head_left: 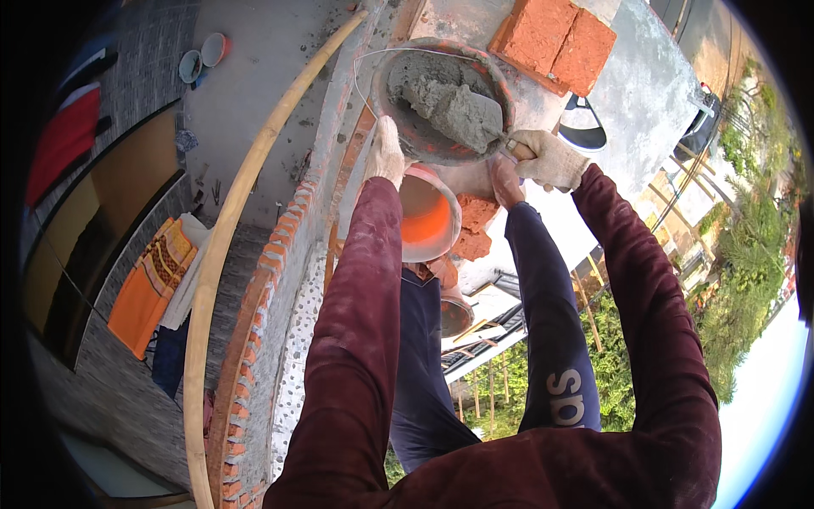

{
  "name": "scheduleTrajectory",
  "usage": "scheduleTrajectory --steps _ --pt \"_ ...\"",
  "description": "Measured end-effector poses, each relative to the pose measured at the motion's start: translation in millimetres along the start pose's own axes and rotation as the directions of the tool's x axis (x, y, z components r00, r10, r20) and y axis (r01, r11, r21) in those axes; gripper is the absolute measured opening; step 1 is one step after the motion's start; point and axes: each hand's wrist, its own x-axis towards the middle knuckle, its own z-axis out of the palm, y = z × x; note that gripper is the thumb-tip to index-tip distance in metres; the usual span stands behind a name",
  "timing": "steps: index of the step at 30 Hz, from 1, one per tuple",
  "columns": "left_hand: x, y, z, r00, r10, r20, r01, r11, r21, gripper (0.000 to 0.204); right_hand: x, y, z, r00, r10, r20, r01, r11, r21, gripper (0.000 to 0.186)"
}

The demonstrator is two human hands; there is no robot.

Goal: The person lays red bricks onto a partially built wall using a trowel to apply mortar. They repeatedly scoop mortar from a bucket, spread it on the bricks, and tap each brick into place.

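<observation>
A round mortar bucket (505, 85) with a thin wire handle stands at the top middle, with wet grey mortar (441, 106) inside. My right hand (555, 159), in a pale knitted glove, is closed round the wooden handle of a trowel (519, 151). The trowel's blade lies over the bucket, largely hidden under a heap of mortar. At the bucket's near left rim is my left hand (387, 154), also gloved, with its fingers closed on the edge. Just below sits a second bucket (441, 240), orange inside, close to my left wrist.
Red bricks (551, 42) lie beyond the mortar bucket to the right; a broken brick (475, 227) is by my foot (506, 181). A long wooden pole (225, 246) curves down the left, alongside a brick wall edge (254, 339). Another bucket (456, 316) stands lower down.
</observation>
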Motion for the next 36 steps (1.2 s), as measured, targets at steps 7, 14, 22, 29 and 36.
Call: scheduleTrajectory --steps 7,14,22,29,36 --pt "-27.5 15.7 -53.4 0.956 0.028 -0.293 0.014 0.99 0.141 0.074 -128.5 -101.3 -10.7 0.998 -0.018 0.055 0.021 0.999 -0.046 0.026" --pt "-256.2 86.8 -95.2 0.966 0.256 -0.035 -0.134 0.615 0.777 0.065 -418.0 -280.9 -13.0 0.987 -0.143 0.079 0.163 0.894 -0.418 0.026" --pt "-466.5 83.3 -137.9 0.873 0.449 -0.193 -0.214 0.707 0.674 0.055 -709.5 -545.1 55.1 0.937 -0.244 0.252 0.35 0.639 -0.685 0.037" --pt "-504.4 -26.1 -151.7 0.742 0.437 -0.508 -0.185 0.862 0.472 0.055 -801.3 -748.8 112.9 0.66 -0.561 0.499 0.7 0.22 -0.679 0.039" --pt "-532.1 -217.5 -132.8 0.629 0.089 -0.772 -0.236 0.968 -0.08 0.065 -765.6 -898.4 219.3 0.378 -0.612 0.694 0.63 -0.379 -0.677 0.033"
